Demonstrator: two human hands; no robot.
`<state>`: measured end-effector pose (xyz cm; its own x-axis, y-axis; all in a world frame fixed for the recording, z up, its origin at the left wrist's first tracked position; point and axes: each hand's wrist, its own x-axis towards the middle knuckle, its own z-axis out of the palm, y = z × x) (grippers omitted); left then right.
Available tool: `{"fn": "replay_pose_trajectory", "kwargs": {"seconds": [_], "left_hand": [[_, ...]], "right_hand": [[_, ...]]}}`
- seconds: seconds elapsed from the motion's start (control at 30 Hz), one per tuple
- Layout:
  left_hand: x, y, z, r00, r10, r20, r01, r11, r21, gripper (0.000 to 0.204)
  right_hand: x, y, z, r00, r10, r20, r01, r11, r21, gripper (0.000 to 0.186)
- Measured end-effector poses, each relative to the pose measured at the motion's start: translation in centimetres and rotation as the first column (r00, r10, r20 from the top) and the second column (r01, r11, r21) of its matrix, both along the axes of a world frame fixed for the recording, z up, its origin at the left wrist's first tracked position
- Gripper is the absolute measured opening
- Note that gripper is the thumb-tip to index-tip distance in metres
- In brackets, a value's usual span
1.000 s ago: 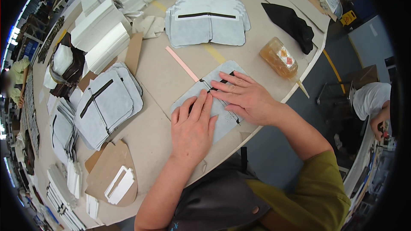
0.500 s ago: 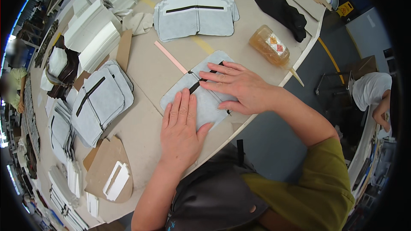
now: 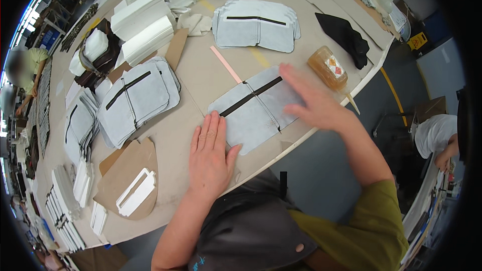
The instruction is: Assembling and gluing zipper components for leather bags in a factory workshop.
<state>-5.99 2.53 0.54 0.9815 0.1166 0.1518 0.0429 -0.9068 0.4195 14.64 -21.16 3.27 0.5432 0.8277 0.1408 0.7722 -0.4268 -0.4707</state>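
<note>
A light grey flat panel (image 3: 246, 130) with rounded corners lies on the table in front of me. A black strip (image 3: 251, 96) runs lengthwise across it, and a dark cord-like seam crosses its middle. My left hand (image 3: 210, 155) rests flat at the panel's lower left edge, fingers stretched out, holding nothing. Over the panel's right end is my right hand (image 3: 317, 104), fingers spread and partly smeared by motion; whether it touches the panel I cannot tell. Beyond the panel's far edge lies a narrow pink strip (image 3: 226, 64), its near end by the seam.
Similar grey panels are stacked at the back (image 3: 273, 37) and left (image 3: 143, 95). An amber bottle (image 3: 326, 70) lies near the right table edge, beside a black cloth piece (image 3: 344, 40). A white frame (image 3: 136, 194) sits on brown cardboard (image 3: 125, 168). People are at far left and right.
My right hand has moved right from the middle of the panel toward its right end, uncovering the black strip. My left hand has slid to the panel's edge. The whole view has shifted slightly.
</note>
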Motion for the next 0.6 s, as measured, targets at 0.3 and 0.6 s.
{"fn": "replay_pose_trajectory", "kwargs": {"seconds": [0.3,0.6], "left_hand": [[-0.6,0.4,0.2,0.954,0.105,0.281,-0.058,0.984,-0.169,0.023],[-1.4,1.3,-0.9,0.923,0.157,0.352,-0.07,0.966,-0.248,0.011]], "right_hand": [[9.7,-7.6,4.8,0.751,-0.567,-0.338,0.58,0.812,-0.074,0.067],[9.1,-3.5,3.7,0.918,-0.279,-0.283,0.183,0.929,-0.321,0.07]]}}
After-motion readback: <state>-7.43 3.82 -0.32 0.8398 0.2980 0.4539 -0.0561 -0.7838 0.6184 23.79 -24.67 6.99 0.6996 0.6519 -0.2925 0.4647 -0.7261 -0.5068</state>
